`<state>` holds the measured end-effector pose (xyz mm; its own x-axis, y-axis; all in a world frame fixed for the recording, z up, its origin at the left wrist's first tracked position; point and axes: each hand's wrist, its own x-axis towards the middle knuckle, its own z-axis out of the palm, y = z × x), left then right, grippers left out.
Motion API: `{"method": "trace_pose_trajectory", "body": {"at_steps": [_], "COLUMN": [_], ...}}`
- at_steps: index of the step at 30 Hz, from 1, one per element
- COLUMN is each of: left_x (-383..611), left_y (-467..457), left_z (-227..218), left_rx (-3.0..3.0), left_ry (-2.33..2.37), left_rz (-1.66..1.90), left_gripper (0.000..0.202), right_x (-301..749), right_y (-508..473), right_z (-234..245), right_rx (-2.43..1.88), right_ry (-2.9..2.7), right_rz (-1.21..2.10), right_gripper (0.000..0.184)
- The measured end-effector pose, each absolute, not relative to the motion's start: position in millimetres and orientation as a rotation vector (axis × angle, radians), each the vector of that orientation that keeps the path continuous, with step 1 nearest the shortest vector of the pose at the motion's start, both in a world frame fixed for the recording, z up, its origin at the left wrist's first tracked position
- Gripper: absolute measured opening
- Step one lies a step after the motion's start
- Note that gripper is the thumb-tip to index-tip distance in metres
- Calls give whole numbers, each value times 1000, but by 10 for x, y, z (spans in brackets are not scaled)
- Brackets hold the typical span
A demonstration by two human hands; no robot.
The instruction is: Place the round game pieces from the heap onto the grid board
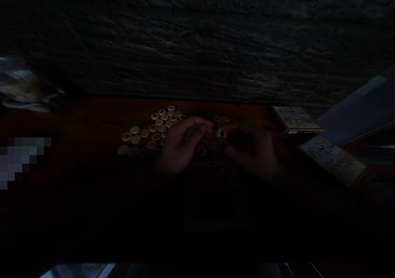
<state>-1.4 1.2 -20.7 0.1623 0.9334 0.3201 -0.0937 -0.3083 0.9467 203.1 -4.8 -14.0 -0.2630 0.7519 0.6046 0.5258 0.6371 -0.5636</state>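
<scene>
About two dozen pale round game pieces point(159, 122) on the desk point(92, 121), two hands, left hand point(182, 144) and right hand point(249, 150), and two flat printed boxes point(295, 119) at far right.

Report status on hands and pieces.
Left hand curled beside pile of round game pieces. Right hand at one marked piece; grip unclear, too dark. Box right, apart.

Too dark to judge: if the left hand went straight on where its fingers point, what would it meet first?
Probably the pale round wooden game piece with a dark mark, close by the right hand, though depth is unclear.
</scene>
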Motion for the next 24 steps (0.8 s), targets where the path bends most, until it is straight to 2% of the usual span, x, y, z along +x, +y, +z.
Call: {"method": "trace_pose_trajectory", "body": {"at_steps": [5,14,16,18,24], "left_x": [-61,-196,-244,-297,-371], "left_y": [-29,-64,-113,-175,-287], "left_z": [-195,-13,43,62,-50], "left_rx": [1549,1803,1889,1995,2228], "left_ry": [879,921,920,933,978], "left_rz": [1403,1314,1251,1198,1182], "left_gripper": [23,14,14,14,15], "right_x": [2042,2152,2194,2212,2123], "right_y": [-70,-376,-501,-609,-720], "right_z": [-13,369,376,349,131], "right_rx": [-1018,-1089,-1109,-1081,-857], "right_ry": [-1893,-2207,-2238,-2300,-2525], "right_rz": [296,543,608,624,490], "right_gripper": [20,30,29,36,40]}}
